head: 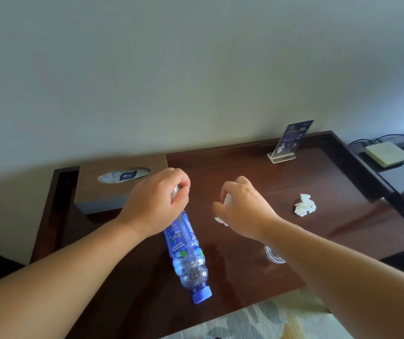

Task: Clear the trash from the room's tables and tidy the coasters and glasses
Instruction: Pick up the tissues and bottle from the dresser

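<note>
left hand (157,204): centre of the frame, fingers curled tight round the base end of the bottle, gripping it from above.
bottle (186,253): clear plastic with a blue label and blue cap, slanting from the left hand down toward the lower centre, cap end lowest (whether the cap rests on the wood cannot be told).
right hand (242,206): just right of centre, near the left hand but apart from it, fingers closed over a crumpled tissue.
crumpled tissue (228,199): white, bunched inside the right hand, a scrap poking out below the fingers.
loose tissue (305,205): second white wad, lying alone on the wood in the right middle of the frame, well apart from both hands.
glass (273,255): clear, lower right of centre, mostly hidden under the right forearm; only part of the rim visible.
table (343,228): dark glossy wood with a raised edge along the back and sides.
tissue box (120,189): brown, left of centre at the back of the table, just beyond the left hand, a tissue pack showing in its oval slot.
sign holder (294,140): clear acrylic stand with a blue card, upright, upper right at the back edge.
white box (387,154): flat, far right edge, off the table, cables beside it.
rug (269,319): pale, patterned, bottom of the frame.
</note>
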